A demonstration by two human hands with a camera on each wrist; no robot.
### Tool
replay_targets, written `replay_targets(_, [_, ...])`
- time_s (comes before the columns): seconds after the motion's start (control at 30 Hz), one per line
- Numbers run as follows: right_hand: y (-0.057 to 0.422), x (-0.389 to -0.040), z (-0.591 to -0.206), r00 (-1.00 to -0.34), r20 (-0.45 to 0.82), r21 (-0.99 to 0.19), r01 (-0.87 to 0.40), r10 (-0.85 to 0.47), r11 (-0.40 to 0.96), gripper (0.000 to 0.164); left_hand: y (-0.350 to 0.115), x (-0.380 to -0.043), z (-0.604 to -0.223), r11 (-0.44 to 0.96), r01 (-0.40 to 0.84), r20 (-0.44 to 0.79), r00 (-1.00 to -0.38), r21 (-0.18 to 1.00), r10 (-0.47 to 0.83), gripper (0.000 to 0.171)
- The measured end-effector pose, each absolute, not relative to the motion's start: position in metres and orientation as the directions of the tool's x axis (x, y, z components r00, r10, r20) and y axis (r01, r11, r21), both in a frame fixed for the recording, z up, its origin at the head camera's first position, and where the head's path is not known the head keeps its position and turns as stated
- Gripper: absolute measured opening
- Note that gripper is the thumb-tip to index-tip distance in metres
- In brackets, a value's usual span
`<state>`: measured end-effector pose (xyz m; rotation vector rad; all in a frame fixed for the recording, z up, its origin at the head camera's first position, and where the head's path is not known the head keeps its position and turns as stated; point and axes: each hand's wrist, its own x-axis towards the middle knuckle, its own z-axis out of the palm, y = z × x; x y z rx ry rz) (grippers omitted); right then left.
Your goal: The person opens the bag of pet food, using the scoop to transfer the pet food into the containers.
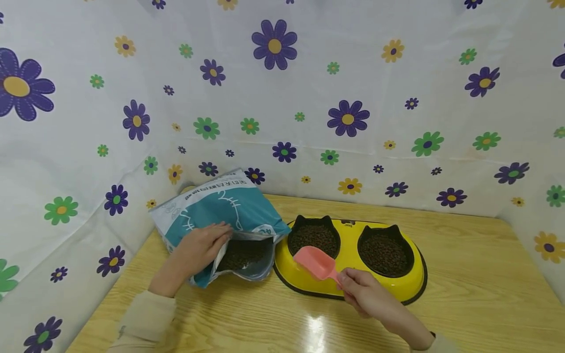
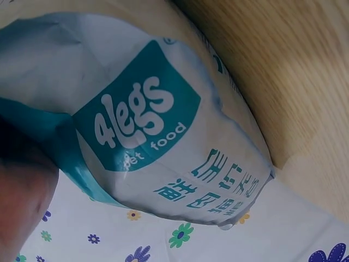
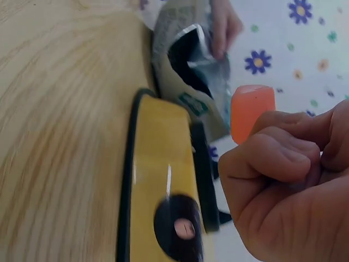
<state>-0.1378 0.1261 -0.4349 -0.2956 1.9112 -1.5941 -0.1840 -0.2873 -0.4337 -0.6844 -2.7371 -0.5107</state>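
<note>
My right hand [image 1: 368, 296] grips the handle of a pink scoop [image 1: 315, 262], its fingers curled tightly round it in the right wrist view. The scoop's head is over the front left of a yellow double pet bowl [image 1: 348, 269], and no kibble shows in it. Both black cat-eared bowls hold brown kibble [image 1: 385, 254]. At the left, a teal and white pet food bag [image 2: 163, 136] lies with its mouth towards me and dark kibble [image 1: 243, 255] inside. My left hand [image 1: 200, 250] holds the bag's upper edge by the opening; its thumb is hidden in the head view.
Everything lies on a light wooden table [image 1: 476, 274]. A white flower-print cloth [image 1: 304, 98] hangs behind the table and along both sides. The pet bowl stands right beside the bag's mouth.
</note>
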Motion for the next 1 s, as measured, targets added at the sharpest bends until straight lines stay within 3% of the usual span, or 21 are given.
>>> replay_targets(0.3, [0.062,-0.149,-0.443,-0.787,-0.25,-0.939,0.054,-0.564,0.34,0.041,-0.288,-0.184,-0.432,0.826,0.497,0.338,-0.851,0.267,0.402,0.028])
replay_targets(0.57, [0.035,-0.163,-0.437,-0.803,-0.209,-0.916,-0.04,-0.559,0.4,0.04,-0.289,-0.185,-0.433,0.836,0.482,0.341,-0.856,0.261,0.388,0.029])
replay_targets(0.73, [0.017,-0.163,-0.428,-0.828,-0.137,-0.863,-0.17,-0.544,0.476,0.04,-0.289,-0.186,-0.433,0.832,0.49,0.346,-0.852,0.26,0.394,0.028])
replay_targets(0.87, [-0.001,-0.161,-0.424,-0.86,-0.037,-0.75,-0.313,-0.509,0.583,0.042,-0.289,-0.185,-0.434,0.826,0.502,0.355,-0.844,0.257,0.403,0.026])
replay_targets(1.0, [-0.022,-0.153,-0.425,-0.864,0.122,-0.437,-0.489,-0.489,0.755,0.03,-0.288,-0.185,-0.434,0.824,0.505,0.362,-0.841,0.257,0.402,0.026])
